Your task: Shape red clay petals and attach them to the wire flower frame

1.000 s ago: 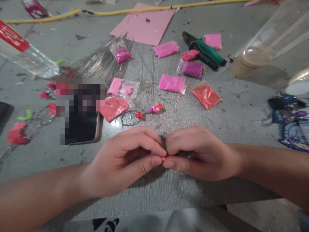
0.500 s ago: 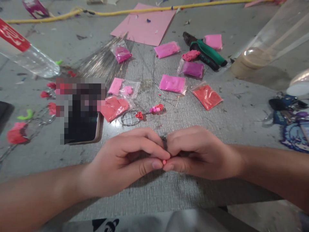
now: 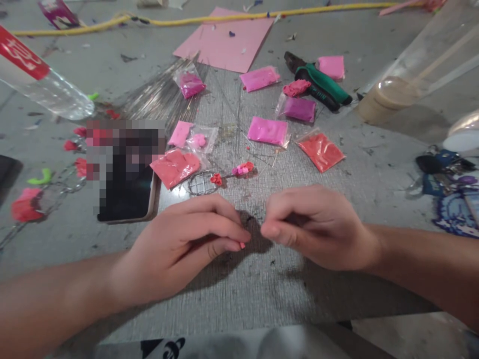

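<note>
Pink and tiny, a clay-like bit [image 3: 242, 246] was pinched between the thumb and forefinger of the left hand [image 3: 175, 247], one end exposed at the fingertips, over the grey tabletop [image 3: 232, 311]. The other left fingers were bent and pressed close together behind the forefinger. The right hand [image 3: 318, 229] was held near the left without being touched by it; its fingers were curled inward, with the thumb brought up to the forefinger, and whether anything was gripped there could not be told.

Beyond the hands, a wire piece [image 3: 203, 183] was laid flat, its oval loop crossed by a grid and its stem dressed with a red lump [image 3: 216, 179] and a pink-and-red cluster [image 3: 243, 169]. Just beside the loop a coral packet [image 3: 175, 167] was placed, and left of that a dark phone [image 3: 129, 199], partly masked by pixelation. A magenta packet [image 3: 268, 130] and an orange-red packet [image 3: 322, 151] were set farther right. Green-handled pliers [image 3: 325, 85] were laid behind them. Farther back, thin wires [image 3: 157, 94] were fanned out, and a pink sheet [image 3: 228, 45] was crossed near its top by a yellow cord [image 3: 209, 19].
</note>
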